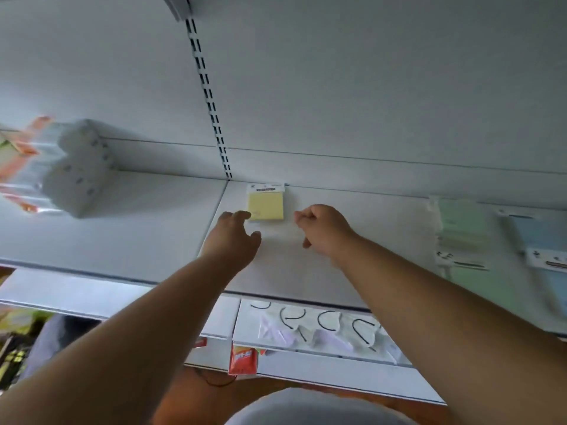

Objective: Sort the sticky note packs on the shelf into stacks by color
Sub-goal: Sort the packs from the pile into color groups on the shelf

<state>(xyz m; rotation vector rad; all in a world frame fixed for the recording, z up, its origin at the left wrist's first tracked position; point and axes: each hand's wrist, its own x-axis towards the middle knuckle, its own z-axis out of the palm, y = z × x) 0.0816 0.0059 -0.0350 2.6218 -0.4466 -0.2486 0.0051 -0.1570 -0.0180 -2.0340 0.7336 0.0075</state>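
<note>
While the yellow pack (pixel 266 204) of sticky notes lies flat at the back of the white shelf (pixel 171 228), right by the back wall, both hands are close to it. The left hand (pixel 234 233) reaches in from the left side. Its fingers are loosely bent and their tips are at the pack's near left corner. I cannot tell if they really touch it. They do not wrap around it. The right hand (pixel 322 230) is just to the right of the pack, with a small gap between them. Its fingers are curled into a loose fist, and I see nothing inside it.

Far off to the right on the same shelf are green packs (pixel 463 237) and, past them, blue packs (pixel 549 256). They look blurry, but each color seems to sit in its own spot.

So I think the sorting is well on its way. Yellow, green and blue each have a place. The yellow pile may still need more packs, or just a little nudge to sit straight.

On the left there are some white wrapped bundles (pixel 76 170).
</note>
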